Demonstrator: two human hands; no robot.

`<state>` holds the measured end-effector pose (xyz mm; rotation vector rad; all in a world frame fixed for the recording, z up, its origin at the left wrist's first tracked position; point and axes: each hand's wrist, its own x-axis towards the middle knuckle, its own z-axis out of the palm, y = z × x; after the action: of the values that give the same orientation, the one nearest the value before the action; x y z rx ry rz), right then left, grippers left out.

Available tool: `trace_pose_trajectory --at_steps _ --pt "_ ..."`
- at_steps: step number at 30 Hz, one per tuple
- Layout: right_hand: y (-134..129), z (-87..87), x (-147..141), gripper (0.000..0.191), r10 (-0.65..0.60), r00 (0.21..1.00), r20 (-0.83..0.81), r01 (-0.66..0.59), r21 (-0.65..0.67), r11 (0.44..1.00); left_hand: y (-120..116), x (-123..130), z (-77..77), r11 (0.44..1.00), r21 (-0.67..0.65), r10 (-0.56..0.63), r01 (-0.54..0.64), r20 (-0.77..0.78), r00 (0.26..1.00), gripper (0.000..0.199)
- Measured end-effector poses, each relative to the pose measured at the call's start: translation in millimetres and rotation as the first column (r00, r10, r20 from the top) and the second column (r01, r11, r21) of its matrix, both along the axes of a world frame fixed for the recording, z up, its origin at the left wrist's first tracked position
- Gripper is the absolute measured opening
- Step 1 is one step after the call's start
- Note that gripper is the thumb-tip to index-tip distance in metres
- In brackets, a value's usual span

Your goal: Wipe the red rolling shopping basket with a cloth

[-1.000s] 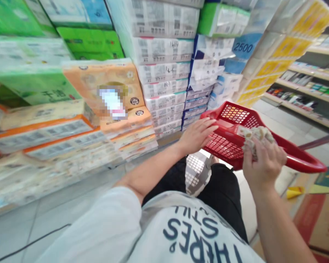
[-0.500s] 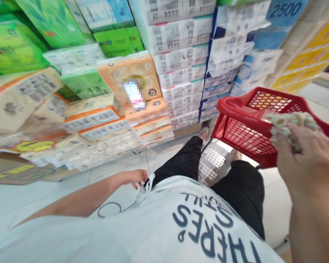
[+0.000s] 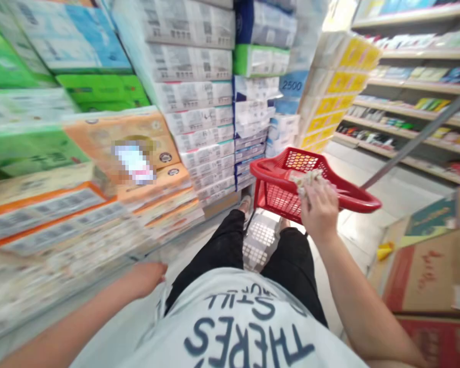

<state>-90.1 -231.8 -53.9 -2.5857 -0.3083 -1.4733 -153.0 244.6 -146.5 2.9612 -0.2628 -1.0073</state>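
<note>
My right hand holds a pale bundle at the red cart's near edge.
The right hand's fingers (image 3: 317,197) are curled closed over the crumpled bundle (image 3: 308,176), so the right hand (image 3: 321,212) has it pressed about midway along the near edge of the red cart (image 3: 266,171). The left hand (image 3: 151,277) hangs beside the left leg of the black trousers (image 3: 210,255), well apart from the cart; it is blurred, and I cannot tell how far its fingers are open. Outward from the cart's left corner I see a white stack of packs (image 3: 205,120) and, nearer me, an orange pack (image 3: 168,176). Past its far edge stands a yellow-marked stack (image 3: 325,102); off to my right lies a cardboard box (image 3: 425,271).
</note>
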Motion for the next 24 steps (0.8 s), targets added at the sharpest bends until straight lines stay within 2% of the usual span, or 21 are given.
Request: trace_pose_trajectory --at_steps 2,3,5,7,9,10,12,14,15,19,21,24 --pt "-1.0 5.0 2.2 0.028 0.029 1.000 0.001 -0.029 0.046 0.999 -37.7 35.8 20.7 0.989 -0.051 -0.119 0.135 0.240 0.963 0.035" --pt "-2.9 9.2 3.7 0.028 0.036 0.999 0.006 -0.037 0.103 0.994 -62.6 52.4 34.4 0.971 -0.126 -0.145 0.203 0.364 0.920 0.037" --pt "-6.4 17.8 5.3 0.036 0.004 1.000 0.005 -0.005 0.215 0.977 -120.0 80.4 65.7 0.907 -0.208 -0.170 0.366 0.613 0.771 0.041" --pt "-6.9 21.0 3.8 0.047 -0.040 0.999 -0.016 0.043 0.252 0.967 -179.2 101.4 96.2 0.833 -0.219 -0.142 0.509 0.803 0.579 0.044" --pt "-4.6 15.5 -0.8 0.052 -0.049 0.998 -0.047 0.057 0.178 0.982 -231.7 117.7 119.1 0.752 -0.215 -0.084 0.623 0.906 0.415 0.045" --pt "-3.7 10.3 -3.9 0.051 -0.038 0.998 -0.046 0.043 0.113 0.993 -253.8 124.5 126.3 0.721 -0.219 -0.042 0.657 0.933 0.357 0.045" --pt "-5.8 -0.8 -9.8 0.051 -0.032 0.997 -0.065 0.033 0.018 0.999 -288.3 136.1 132.2 0.689 -0.235 0.011 0.685 0.949 0.314 0.045" --pt "-14.3 -6.8 -13.4 0.049 -0.027 0.997 -0.078 0.026 -0.013 1.000 -310.4 144.0 128.9 0.684 -0.242 0.008 0.688 0.946 0.324 0.044" --pt "-19.8 -6.9 -14.0 0.047 -0.039 0.996 -0.078 0.040 0.013 0.999 -317.5 146.3 125.3 0.688 -0.242 0.002 0.684 0.943 0.333 0.043" --pt "-29.1 0.3 -10.3 0.040 -0.133 0.991 -0.010 0.133 0.197 0.971 -326.7 145.9 112.1 0.712 -0.256 0.030 0.654 0.941 0.336 0.042" --pt "-21.0 -0.5 -9.2 0.043 -0.113 0.994 0.007 0.110 0.168 0.980 -325.0 143.4 109.9 0.708 -0.262 0.047 0.656 0.944 0.326 0.043" --pt "-7.1 -8.3 -11.6 0.052 -0.033 0.999 -0.043 0.033 0.019 0.999 -320.4 141.8 109.4 0.700 -0.256 0.058 0.667 0.951 0.305 0.043"
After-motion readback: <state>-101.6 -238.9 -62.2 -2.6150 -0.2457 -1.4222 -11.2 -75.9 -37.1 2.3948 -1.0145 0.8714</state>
